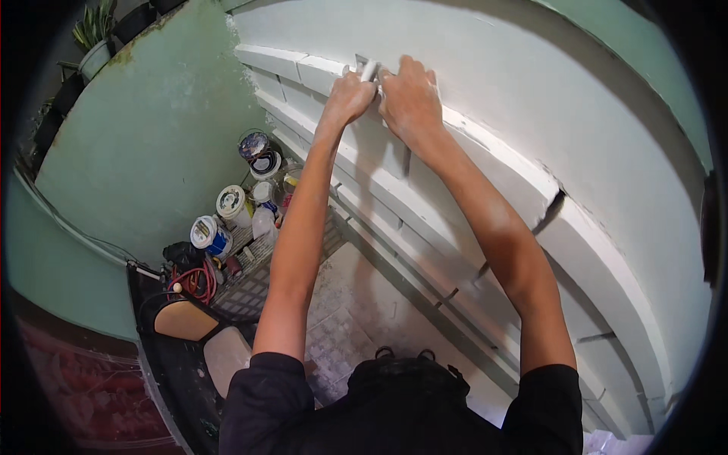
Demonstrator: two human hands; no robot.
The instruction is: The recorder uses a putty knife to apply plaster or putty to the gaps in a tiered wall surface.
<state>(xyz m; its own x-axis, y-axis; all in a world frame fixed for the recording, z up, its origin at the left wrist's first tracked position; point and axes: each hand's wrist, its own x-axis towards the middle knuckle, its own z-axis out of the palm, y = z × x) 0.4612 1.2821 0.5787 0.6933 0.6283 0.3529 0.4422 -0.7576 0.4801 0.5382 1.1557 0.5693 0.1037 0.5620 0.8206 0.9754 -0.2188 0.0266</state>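
Observation:
Both my arms reach up to a white moulded ledge [500, 163] on a white-painted wall. My left hand [349, 97] is closed around a small pale handle of a tool [369, 70], whose grey blade end rests on the top of the ledge. My right hand [410, 98] sits right beside it, fingers curled over the same tool and pressing on the ledge. What lies under my right palm is hidden. The ledge is cracked [551, 208] further to the right.
Below on the floor stand several paint cans and tubs [227, 220], a plastic bottle [263, 222], a coiled red hose [196, 280] and a patterned tile floor [345, 334]. A green wall [152, 144] closes the left side, with a potted plant [95, 38] on top.

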